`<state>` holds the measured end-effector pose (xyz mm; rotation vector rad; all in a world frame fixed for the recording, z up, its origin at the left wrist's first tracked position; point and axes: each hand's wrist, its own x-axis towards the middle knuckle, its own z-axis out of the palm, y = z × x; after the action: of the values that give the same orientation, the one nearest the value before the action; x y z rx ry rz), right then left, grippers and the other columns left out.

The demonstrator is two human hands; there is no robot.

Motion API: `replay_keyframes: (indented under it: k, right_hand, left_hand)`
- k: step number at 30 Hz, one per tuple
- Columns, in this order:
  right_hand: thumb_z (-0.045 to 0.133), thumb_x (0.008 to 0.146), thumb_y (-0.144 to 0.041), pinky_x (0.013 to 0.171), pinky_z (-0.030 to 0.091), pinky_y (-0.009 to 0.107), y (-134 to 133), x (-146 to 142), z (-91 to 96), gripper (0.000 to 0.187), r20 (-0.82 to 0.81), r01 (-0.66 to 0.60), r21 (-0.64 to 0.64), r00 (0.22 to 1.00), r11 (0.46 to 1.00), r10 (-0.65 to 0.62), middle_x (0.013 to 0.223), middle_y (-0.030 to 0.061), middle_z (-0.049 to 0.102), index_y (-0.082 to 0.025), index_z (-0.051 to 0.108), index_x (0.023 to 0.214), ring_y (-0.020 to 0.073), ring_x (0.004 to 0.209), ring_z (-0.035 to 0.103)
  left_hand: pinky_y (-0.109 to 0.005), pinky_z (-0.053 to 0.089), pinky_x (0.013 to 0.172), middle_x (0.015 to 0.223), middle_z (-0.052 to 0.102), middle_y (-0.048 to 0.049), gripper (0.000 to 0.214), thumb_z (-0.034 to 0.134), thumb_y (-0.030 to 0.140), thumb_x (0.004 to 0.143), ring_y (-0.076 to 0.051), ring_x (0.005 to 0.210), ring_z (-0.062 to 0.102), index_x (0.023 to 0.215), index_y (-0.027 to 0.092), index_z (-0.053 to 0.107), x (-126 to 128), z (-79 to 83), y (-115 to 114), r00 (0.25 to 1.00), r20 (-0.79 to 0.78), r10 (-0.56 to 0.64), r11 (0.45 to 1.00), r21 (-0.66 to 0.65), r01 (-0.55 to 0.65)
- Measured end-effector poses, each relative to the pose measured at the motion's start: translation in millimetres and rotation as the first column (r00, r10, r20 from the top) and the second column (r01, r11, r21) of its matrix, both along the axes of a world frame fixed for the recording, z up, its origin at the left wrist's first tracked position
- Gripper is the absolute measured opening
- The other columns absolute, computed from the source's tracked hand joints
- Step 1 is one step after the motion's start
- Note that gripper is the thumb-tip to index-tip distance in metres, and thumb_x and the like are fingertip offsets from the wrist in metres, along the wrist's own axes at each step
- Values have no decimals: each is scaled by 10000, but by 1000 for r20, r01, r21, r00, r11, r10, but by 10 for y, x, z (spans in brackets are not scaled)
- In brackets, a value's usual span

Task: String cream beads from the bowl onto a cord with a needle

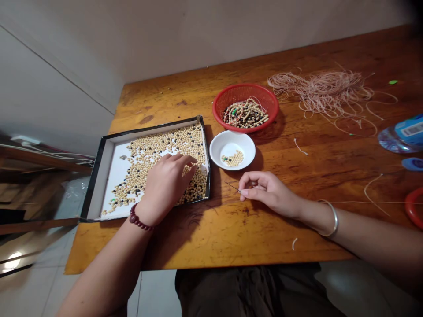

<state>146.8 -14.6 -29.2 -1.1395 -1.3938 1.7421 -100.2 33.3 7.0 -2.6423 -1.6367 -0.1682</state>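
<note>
My left hand (168,180) is over the right part of a shallow black-edged tray (114,165). Its thumb and index finger come together in a pinch near the tray's right wall; what is between them, if anything, is too small to make out. Cream and dark beads (139,165) are spread over the tray's white bottom. My right hand (264,189) pinches a thin dark needle (232,186), its tip pointing left, just below a white bowl (214,149). In that bowl lies a small heap of cream beads (236,157) with a green piece.
Behind the bowl stands a red basket (273,103) holding strung beads (246,112). A tangle of pale pink cord (330,90) lies at the back right. On the right are a plastic bottle (405,134), a blue object (412,164) and a red rim (413,207). Short cord scraps dot the wooden table (211,246).
</note>
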Motion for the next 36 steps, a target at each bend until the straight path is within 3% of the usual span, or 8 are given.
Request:
replay_keyframes:
  k: [6, 15, 21, 25, 27, 30, 32, 36]
  right_hand:
    - [617, 767, -273, 499, 371, 231, -1, 7, -13, 122, 1, -6, -24, 1000, 1000, 6, 751, 37, 665, -170, 573, 813, 119, 629, 551]
    - [623, 744, -236, 518, 383, 238, -3, 0, -2, 92, 4, -4, -10, 1000, 1000, 5, 744, 29, 635, -176, 566, 784, 130, 661, 555]
    - [647, 761, -292, 520, 406, 244, 0, -8, 2, 137, 33, 11, 32, 999, 999, -12, 706, 22, 609, -180, 569, 772, 138, 657, 554]
    - [645, 779, -313, 523, 407, 236, 1, -18, -12, 159, 41, 20, 44, 999, 999, -22, 697, 17, 607, -180, 560, 764, 130, 650, 547]
    - [641, 787, -310, 519, 405, 227, -1, -21, -15, 159, 39, 16, 41, 999, 999, -18, 701, 16, 613, -176, 558, 767, 117, 634, 542]
    - [635, 800, -318, 496, 407, 212, -9, -17, -10, 172, 20, -2, 14, 1000, 1000, 2, 687, 12, 624, -170, 552, 775, 99, 590, 540]
    - [629, 811, -337, 464, 409, 203, -16, -11, -5, 188, 10, -25, -11, 1000, 1000, 25, 657, 4, 623, -171, 544, 787, 94, 552, 545]
    - [605, 833, -364, 415, 410, 198, -25, 2, -2, 199, 9, -52, -23, 999, 998, 52, 625, -6, 632, -177, 536, 823, 92, 496, 541]
  left_hand:
    - [-323, 412, 735, 923, 659, -73, 304, 423, 379, 953, -215, 863, 555, 976, 208, 674, 45, -12, 9, 988, 24, -155, 977, -142, 157]
    - [-306, 421, 710, 930, 632, -80, 307, 400, 372, 963, -193, 836, 573, 970, 163, 625, 50, -32, 1, 987, 71, -144, 968, -195, 155]
    - [-306, 410, 668, 866, 627, -81, 265, 411, 344, 953, -189, 785, 560, 892, 157, 588, 73, -57, -9, 987, 71, -143, 976, -156, 153]
    - [-299, 427, 705, 891, 640, -70, 195, 458, 314, 934, -172, 792, 564, 911, 164, 579, 102, -12, -18, 969, 239, -55, 981, -169, 98]
    - [-267, 433, 675, 889, 639, -48, 180, 473, 321, 930, -145, 759, 559, 936, 173, 576, 127, 42, -36, 913, 408, 2, 955, -273, 119]
    - [-228, 433, 623, 861, 624, -27, 212, 472, 361, 933, -122, 728, 544, 946, 182, 584, 177, 110, -81, 803, 592, 69, 846, -461, 267]
    - [-232, 447, 656, 859, 622, -27, 225, 487, 376, 925, -124, 749, 550, 924, 181, 598, 207, 120, -109, 767, 635, 92, 788, -518, 333]
    - [-270, 466, 731, 880, 637, -45, 257, 497, 402, 913, -143, 786, 567, 897, 175, 616, 233, 75, -126, 759, 643, 104, 761, -542, 356]
